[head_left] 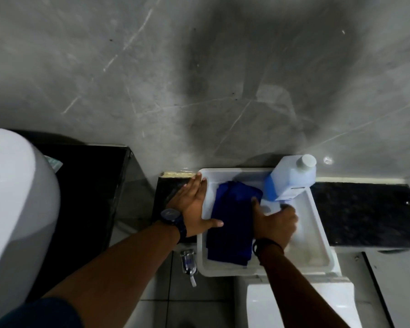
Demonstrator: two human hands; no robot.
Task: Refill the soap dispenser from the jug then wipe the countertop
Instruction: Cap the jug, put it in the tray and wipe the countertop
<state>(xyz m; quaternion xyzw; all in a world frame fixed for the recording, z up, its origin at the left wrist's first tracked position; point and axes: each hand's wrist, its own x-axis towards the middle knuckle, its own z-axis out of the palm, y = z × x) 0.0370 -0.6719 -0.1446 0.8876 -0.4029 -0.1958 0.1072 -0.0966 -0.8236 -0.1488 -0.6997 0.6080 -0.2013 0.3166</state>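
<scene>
One translucent blue plastic jug with a white screw cap point(290, 179) stands upright in the far right corner of the white rectangular plastic tub point(327, 237), cap on; looks well filled, so likely heavy and sloshy, smooth walls probably slippery; best hold is its handle, low on the near side; right hand point(276, 222) sits there, fingers curled around what seems to be the handle, blur hides the contact; folded dark blue cloth point(232, 221) lies soft and limp in the tub just left of it; left hand point(194, 204) rests flat on the tub's left rim, fingers together, thumb inside; tub sits on the dark speckled stone surface point(362, 214) against the grey wall; room is open above and right; near edge drops to the floor.
</scene>
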